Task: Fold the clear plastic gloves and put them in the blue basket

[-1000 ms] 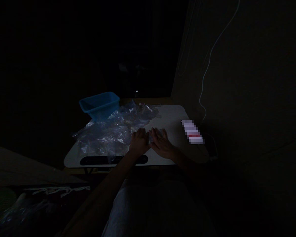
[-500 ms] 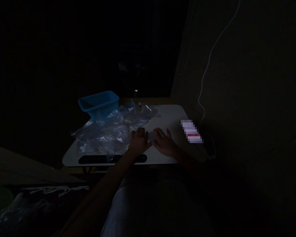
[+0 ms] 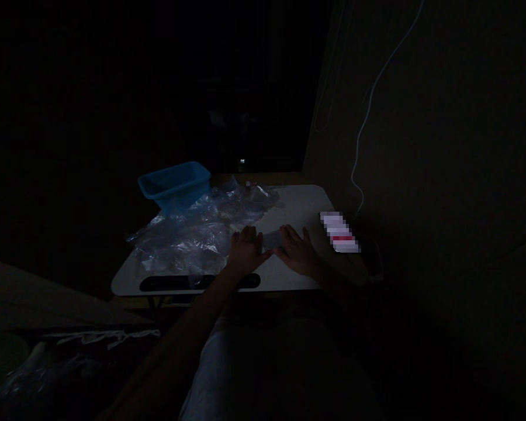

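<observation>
On a white table [image 3: 304,199] lies a small flat piece of clear plastic [image 3: 272,240], perhaps a bag; the dimness hides its exact kind. My left hand [image 3: 245,252] presses palm down at its left side, thumb stretched to the right. On its right side rests my right hand [image 3: 300,254], flat with fingers spread and thumb pointing left. The two thumb tips nearly meet at the near edge of the plastic. A heap of crumpled clear plastic bags [image 3: 201,234] spreads over the table just left of my left hand.
A blue plastic basin [image 3: 184,190] stands at the back left, behind the heap. A lit phone [image 3: 339,232] lies at the table's right edge, near a white cable [image 3: 363,131] along the wall. A black slot [image 3: 170,283] runs along the front edge.
My right hand has slid slightly to the right, widening the gap between the hands so more of the plastic piece shows. My left hand has barely moved.
</observation>
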Demonstrator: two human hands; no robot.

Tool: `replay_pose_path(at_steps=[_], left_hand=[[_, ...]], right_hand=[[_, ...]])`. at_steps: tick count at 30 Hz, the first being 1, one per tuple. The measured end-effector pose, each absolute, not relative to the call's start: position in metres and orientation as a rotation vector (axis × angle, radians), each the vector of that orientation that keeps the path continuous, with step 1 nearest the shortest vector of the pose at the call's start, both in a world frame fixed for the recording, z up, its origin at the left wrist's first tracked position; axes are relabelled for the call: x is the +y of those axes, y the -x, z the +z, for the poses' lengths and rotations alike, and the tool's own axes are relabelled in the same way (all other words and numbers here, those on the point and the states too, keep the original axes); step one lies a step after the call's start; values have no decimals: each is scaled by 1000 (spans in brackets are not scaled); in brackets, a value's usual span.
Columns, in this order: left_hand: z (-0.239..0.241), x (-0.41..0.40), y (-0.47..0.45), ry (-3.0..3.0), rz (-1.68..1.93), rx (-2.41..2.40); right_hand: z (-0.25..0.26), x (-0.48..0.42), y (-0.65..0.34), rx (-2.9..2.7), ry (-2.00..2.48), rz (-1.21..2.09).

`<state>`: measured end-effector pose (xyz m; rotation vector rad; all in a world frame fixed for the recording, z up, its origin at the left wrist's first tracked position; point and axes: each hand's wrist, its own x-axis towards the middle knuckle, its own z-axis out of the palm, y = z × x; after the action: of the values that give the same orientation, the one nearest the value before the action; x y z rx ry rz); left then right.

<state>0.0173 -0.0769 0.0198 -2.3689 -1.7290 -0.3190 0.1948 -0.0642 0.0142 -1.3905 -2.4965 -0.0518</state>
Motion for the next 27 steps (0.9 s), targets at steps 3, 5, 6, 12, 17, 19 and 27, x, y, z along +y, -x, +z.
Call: replay_pose_path(at_steps=[3,5,6,12,17,19,27], left_hand=[[20,-77,-18,2372,-326,-1727],[21,-78,-18,2377,-342,-1730],[21,-78,-18,2378,-347,-1731],[21,-78,-17,2373,-344,-1720],[21,-79,-18,2355,-325,-1716],[21,-79,-18,2347,-317,-1722],[23,-79,-18,2374,-319,-1731]], right_hand=[[14,-64,-194,-2486,1403,-49],[13,-64,-194,-2478,1409,-48],[13,-64,-194,-2476,1411,-49],[12,-64,-194,-2444,1450,-58],[14,-65,-194,-2428,1498,-24],[15,-66,-193,-2421,1524,-13],[13,-60,-202,-2220,1500,59]])
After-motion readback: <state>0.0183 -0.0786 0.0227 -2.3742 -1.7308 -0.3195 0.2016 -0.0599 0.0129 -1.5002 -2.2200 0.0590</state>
